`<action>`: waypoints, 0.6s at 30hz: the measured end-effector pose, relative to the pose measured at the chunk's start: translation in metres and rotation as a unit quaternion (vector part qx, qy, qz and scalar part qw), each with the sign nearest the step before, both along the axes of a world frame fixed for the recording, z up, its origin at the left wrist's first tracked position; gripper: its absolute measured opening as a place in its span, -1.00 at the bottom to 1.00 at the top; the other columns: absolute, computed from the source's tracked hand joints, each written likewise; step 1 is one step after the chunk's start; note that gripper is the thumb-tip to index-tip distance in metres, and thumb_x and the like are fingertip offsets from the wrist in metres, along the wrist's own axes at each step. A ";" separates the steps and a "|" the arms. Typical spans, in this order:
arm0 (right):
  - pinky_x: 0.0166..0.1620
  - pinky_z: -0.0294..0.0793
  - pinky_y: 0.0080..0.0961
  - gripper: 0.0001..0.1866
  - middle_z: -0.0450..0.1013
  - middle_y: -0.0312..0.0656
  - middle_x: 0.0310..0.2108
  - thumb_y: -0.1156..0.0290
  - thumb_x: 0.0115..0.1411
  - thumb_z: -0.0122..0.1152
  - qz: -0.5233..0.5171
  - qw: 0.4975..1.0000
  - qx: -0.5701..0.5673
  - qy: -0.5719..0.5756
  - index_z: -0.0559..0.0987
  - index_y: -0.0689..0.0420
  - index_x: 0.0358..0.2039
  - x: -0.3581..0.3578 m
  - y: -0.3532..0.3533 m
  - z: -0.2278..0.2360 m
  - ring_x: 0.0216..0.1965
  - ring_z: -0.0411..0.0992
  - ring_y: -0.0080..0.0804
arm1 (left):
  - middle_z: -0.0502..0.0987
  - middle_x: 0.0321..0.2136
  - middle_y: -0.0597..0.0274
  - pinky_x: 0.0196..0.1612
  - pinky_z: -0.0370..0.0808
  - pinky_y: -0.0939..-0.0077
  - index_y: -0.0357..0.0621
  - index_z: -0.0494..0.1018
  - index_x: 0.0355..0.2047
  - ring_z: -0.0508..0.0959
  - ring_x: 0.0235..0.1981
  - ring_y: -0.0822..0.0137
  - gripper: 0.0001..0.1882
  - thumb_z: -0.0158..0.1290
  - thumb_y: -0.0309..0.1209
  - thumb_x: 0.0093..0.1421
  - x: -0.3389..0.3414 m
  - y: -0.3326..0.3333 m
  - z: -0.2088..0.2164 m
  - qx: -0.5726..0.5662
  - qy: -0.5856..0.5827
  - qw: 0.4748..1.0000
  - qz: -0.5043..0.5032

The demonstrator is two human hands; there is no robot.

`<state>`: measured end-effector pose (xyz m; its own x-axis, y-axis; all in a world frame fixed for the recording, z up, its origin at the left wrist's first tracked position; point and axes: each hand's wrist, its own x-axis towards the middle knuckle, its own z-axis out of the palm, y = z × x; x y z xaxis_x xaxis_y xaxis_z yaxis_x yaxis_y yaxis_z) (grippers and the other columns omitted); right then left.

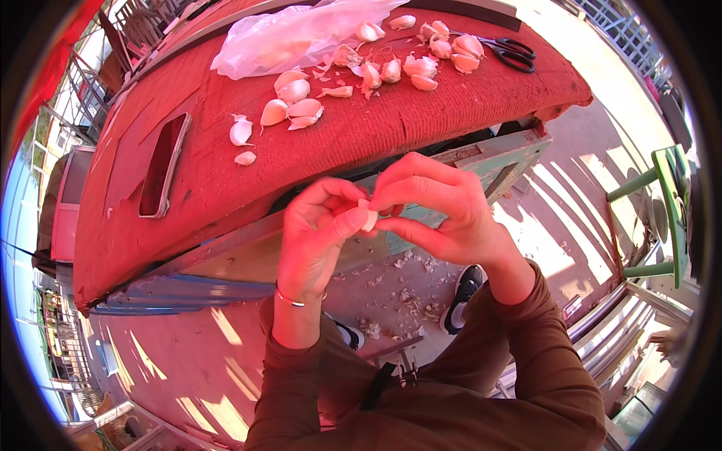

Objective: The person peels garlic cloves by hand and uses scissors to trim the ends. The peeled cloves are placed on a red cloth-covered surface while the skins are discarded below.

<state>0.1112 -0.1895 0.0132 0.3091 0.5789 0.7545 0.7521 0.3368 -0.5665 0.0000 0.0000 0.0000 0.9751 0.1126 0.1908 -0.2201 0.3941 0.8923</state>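
A garlic clove (368,218) is pinched between my two hands, in front of the table's near edge. My left hand (320,229) grips it with thumb and fingers, a bracelet around the wrist. From the other side, my right hand (436,203) pinches at the clove's upper part with thumb and forefinger. Part of the clove is hidden by my fingers. Beyond my hands, loose garlic cloves (293,90) and partly broken bulbs (421,66) lie on the red-covered table (346,143). One single clove (241,130) and a smaller one (245,158) rest nearer the left.
A crumpled translucent plastic bag (278,37) lies at the table's far side. Black-handled scissors (513,52) are at the far right, a phone (164,165) at the left. Garlic skins (406,301) litter the floor between my feet. A green stool (669,203) stands at right.
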 end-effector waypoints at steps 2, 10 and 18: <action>-0.20 0.63 -0.41 -0.67 0.58 -0.11 -0.18 0.67 0.00 0.54 -0.002 1.000 0.009 -0.015 0.67 0.21 -0.19 0.000 0.000 -0.001 -0.23 0.63 -0.25 | 0.65 -0.19 0.16 -0.11 0.68 0.46 -0.24 0.51 -0.08 0.68 -0.19 0.39 -0.78 0.24 -0.43 0.35 0.000 -0.001 0.001 -0.015 0.011 1.000 -0.002; -0.22 0.64 -0.39 -0.70 0.59 -0.11 -0.22 0.64 0.00 0.56 -0.014 1.000 0.013 -0.016 0.67 0.22 -0.23 -0.001 0.002 -0.002 -0.25 0.62 -0.23 | 0.65 -0.20 0.17 -0.14 0.70 0.47 -0.24 0.51 -0.09 0.68 -0.20 0.41 -0.78 0.24 -0.42 0.35 0.000 0.001 0.001 -0.047 0.014 0.999 -0.022; -0.24 0.64 -0.39 -0.72 0.60 -0.12 -0.23 0.59 0.00 0.57 -0.031 0.998 0.026 -0.053 0.68 0.20 -0.25 0.000 0.001 -0.001 -0.25 0.63 -0.23 | 0.65 -0.20 0.14 -0.15 0.72 0.46 -0.26 0.51 -0.08 0.68 -0.21 0.41 -0.78 0.23 -0.44 0.35 0.000 0.002 -0.001 -0.066 0.009 0.997 -0.038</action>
<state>0.1112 -0.1884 0.0117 0.2599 0.5208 0.8132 0.8269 0.3149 -0.4660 0.0002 0.0016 -0.0013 0.9848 0.0614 0.1623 -0.1703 0.5227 0.8353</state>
